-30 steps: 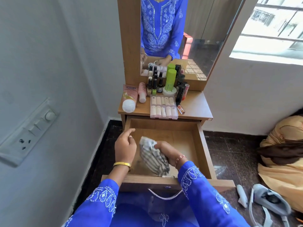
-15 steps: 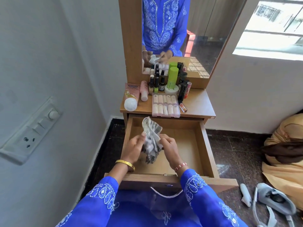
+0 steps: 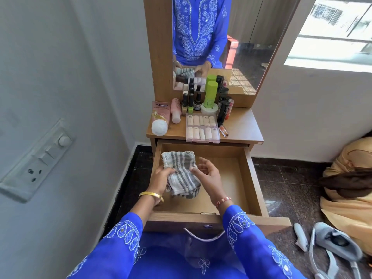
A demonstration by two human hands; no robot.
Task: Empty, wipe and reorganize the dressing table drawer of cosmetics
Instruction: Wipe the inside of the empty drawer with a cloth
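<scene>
The wooden drawer (image 3: pixel 252 178) of the dressing table stands pulled out, and nothing lies on its floor. Above it I hold a grey-and-white striped cloth (image 3: pixel 181 174), partly folded. My left hand (image 3: pixel 160 179) grips the cloth's left side. My right hand (image 3: pixel 207 174) pinches its right edge between thumb and forefinger, the other fingers spread loosely. The cosmetics stand on the tabletop (image 3: pixel 243 127): a pink tube (image 3: pixel 160 117), a green bottle (image 3: pixel 210 96), small dark bottles (image 3: pixel 191 101), and a clear case of pale tubes (image 3: pixel 202 126).
A mirror (image 3: pixel 231 47) rises behind the tabletop. A wall with a switch panel (image 3: pixel 38 158) is close on the left. On the dark floor to the right lie a grey device with straps (image 3: pixel 334 244) and a heap of tan cloth (image 3: pixel 350 182).
The cloth rose from low in the drawer and has been spread wider and folded over. My left hand, free a second ago, now grips it; both hands moved toward the drawer's back left.
</scene>
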